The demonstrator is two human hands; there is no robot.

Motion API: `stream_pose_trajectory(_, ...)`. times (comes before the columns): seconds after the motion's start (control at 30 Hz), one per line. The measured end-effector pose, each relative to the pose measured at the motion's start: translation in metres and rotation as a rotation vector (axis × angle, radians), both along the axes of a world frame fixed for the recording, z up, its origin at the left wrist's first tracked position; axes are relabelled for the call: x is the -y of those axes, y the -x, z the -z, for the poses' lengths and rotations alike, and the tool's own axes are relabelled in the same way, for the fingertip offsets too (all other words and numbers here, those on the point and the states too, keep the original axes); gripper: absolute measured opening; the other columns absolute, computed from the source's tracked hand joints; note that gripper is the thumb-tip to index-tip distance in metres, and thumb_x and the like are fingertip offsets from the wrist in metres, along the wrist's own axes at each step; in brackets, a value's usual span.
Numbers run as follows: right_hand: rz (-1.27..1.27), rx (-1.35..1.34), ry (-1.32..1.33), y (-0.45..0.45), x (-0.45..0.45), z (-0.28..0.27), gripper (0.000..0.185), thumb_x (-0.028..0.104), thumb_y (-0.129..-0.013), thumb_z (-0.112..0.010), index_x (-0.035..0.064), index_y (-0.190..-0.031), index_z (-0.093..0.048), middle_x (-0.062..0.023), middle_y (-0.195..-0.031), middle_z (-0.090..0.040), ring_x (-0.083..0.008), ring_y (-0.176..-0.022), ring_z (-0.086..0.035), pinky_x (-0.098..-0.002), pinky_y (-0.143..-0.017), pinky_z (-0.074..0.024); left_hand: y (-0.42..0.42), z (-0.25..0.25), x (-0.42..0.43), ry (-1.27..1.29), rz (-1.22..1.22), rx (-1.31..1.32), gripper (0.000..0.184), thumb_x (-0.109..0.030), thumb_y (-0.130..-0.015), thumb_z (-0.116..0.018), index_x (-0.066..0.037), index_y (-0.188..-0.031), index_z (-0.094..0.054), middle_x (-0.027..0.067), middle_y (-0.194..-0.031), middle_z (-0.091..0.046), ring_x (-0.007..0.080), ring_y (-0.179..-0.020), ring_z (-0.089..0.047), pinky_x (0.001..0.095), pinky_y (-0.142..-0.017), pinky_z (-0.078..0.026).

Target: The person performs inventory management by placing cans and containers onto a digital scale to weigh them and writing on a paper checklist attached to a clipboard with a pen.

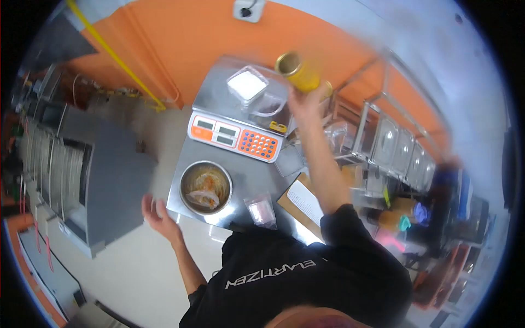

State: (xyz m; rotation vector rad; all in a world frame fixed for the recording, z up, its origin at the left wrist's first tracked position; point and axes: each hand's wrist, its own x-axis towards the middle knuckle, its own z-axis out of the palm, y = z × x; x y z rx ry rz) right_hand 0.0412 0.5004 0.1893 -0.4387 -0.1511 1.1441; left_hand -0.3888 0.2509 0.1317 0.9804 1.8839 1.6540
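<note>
My right hand [307, 101] is stretched out at the back right of the steel table, with its fingers round the lower part of a yellow can [304, 77]. The can is tilted and blurred, its round end toward the upper left. My left hand [157, 214] hangs in the air off the table's left edge, fingers apart and holding nothing. Near that hand, a steel bowl [230, 188] on the table holds some pale food with orange powder on it. Behind the bowl is a scale [235, 135] with an orange keypad. A square tub of white powder [247, 83] sits on the scale's platform.
A small plastic packet [261, 211] and a clipboard with paper [304, 200] lie at the table's front. Clear containers [386, 139] stand on a metal rack at the right. A grey cabinet [120, 180] is at the left. An orange wall [202, 27] rises behind.
</note>
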Motion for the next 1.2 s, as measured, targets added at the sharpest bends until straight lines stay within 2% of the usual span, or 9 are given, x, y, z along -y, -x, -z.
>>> stream_pose_trajectory(0.07,0.019,-0.196,0.024,0.027,0.042,-0.007,0.057,0.053,-0.103,-0.057,0.0078,-0.137,-0.056,-0.0106,-0.134,-0.062,-0.0289,-0.126,-0.061,-0.046,-0.107,-0.0558,-0.05,-0.038,-0.045,-0.076,0.418,-0.044,0.063,0.0,-0.088,-0.075,-0.001,-0.145,-0.051,0.0155,-0.146,-0.056,0.0278,-0.137,-0.053,0.0414,-0.117,-0.041)
stream_pose_trajectory(0.13,-0.012,-0.38,0.043,0.045,0.08,-0.004,0.056,0.053,-0.103,-0.056,0.0086,-0.137,-0.057,-0.0097,-0.134,-0.064,-0.0277,-0.127,-0.061,-0.0455,-0.109,-0.0551,-0.124,-0.09,-0.083,-0.198,0.861,-0.168,0.084,-0.011,-0.077,-0.088,-0.001,-0.15,-0.047,0.0164,-0.147,-0.056,0.0301,-0.138,-0.052,0.043,-0.119,-0.037)
stream_pose_trajectory(0.23,-0.292,-0.387,-0.082,0.06,0.138,0.005,0.062,0.064,-0.106,-0.041,0.0119,-0.137,-0.057,-0.0034,-0.133,-0.064,-0.0208,-0.125,-0.06,-0.0377,-0.106,-0.051,-0.219,-0.125,-0.095,-0.291,1.006,-0.114,0.094,-0.017,-0.068,-0.095,0.0,-0.147,-0.049,0.0161,-0.147,-0.056,0.0303,-0.137,-0.053,0.0437,-0.118,-0.038)
stream_pose_trajectory(0.37,-0.373,-0.358,-0.043,0.064,0.19,-0.018,0.064,0.063,-0.106,-0.043,0.0109,-0.14,-0.058,-0.0072,-0.138,-0.064,-0.0195,-0.128,-0.061,-0.0428,-0.109,-0.0503,-0.275,-0.118,-0.088,-0.279,1.142,0.102,0.091,-0.015,-0.068,-0.096,0.0,-0.145,-0.049,0.0156,-0.148,-0.054,0.0285,-0.135,-0.054,0.0427,-0.114,-0.043)
stream_pose_trajectory(0.47,-0.254,0.018,0.465,0.046,0.22,-0.007,0.058,0.056,-0.108,-0.044,0.009,-0.138,-0.061,-0.0057,-0.131,-0.067,-0.0192,-0.118,-0.065,-0.0414,-0.104,-0.0522,-0.276,-0.103,-0.091,-0.255,1.176,-0.156,0.075,-0.014,-0.069,-0.094,0.0,-0.133,-0.059,0.0146,-0.133,-0.064,0.0298,-0.124,-0.06,0.0423,-0.11,-0.044)
stream_pose_trajectory(0.6,-0.13,1.234,0.886,-0.036,0.294,0.074,0.031,0.025,-0.097,-0.07,-0.0005,-0.116,-0.069,-0.0173,-0.119,-0.07,-0.028,-0.097,-0.072,-0.0454,-0.089,-0.0582,-0.253,-0.086,-0.089,-0.077,1.136,-0.184,0.07,-0.009,-0.071,-0.092,0.0,-0.131,-0.059,0.0127,-0.125,-0.066,0.0256,-0.12,-0.062,0.0395,-0.104,-0.049)
stream_pose_trajectory(0.8,0.379,2.196,0.968,-0.094,0.297,0.149,0.047,0.012,-0.085,-0.07,0.0007,-0.129,-0.059,-0.0294,-0.13,-0.058,-0.0486,-0.119,-0.058,-0.053,-0.096,-0.0519,-0.228,-0.058,-0.082,0.069,1.171,-0.039,0.067,-0.008,-0.074,-0.092,-0.002,-0.131,-0.058,0.0091,-0.119,-0.068,0.0211,-0.108,-0.067,0.0361,-0.096,-0.053)
stream_pose_trajectory(1.07,0.044,2.147,1.094,-0.1,0.284,0.162,0.047,0.025,-0.084,-0.076,0.0028,-0.122,-0.06,-0.0254,-0.125,-0.062,-0.0446,-0.114,-0.062,-0.0558,-0.095,-0.052,-0.222,-0.052,-0.065,0.097,1.171,0.003,0.071,-0.008,-0.072,-0.09,0.0,-0.135,-0.056,0.0141,-0.127,-0.065,0.0259,-0.117,-0.065,0.039,-0.102,-0.05)
stream_pose_trajectory(1.2,-0.345,1.64,0.857,-0.058,0.299,0.004,0.054,0.027,-0.084,-0.083,0.0029,-0.129,-0.064,-0.0224,-0.13,-0.064,-0.0375,-0.108,-0.07,-0.0445,-0.091,-0.0573,-0.219,-0.049,-0.06,0.0,1.222,-0.202,0.08,-0.009,-0.068,-0.09,-0.002,-0.14,-0.057,0.0168,-0.13,-0.064,0.0336,-0.121,-0.064,0.0423,-0.105,-0.049)
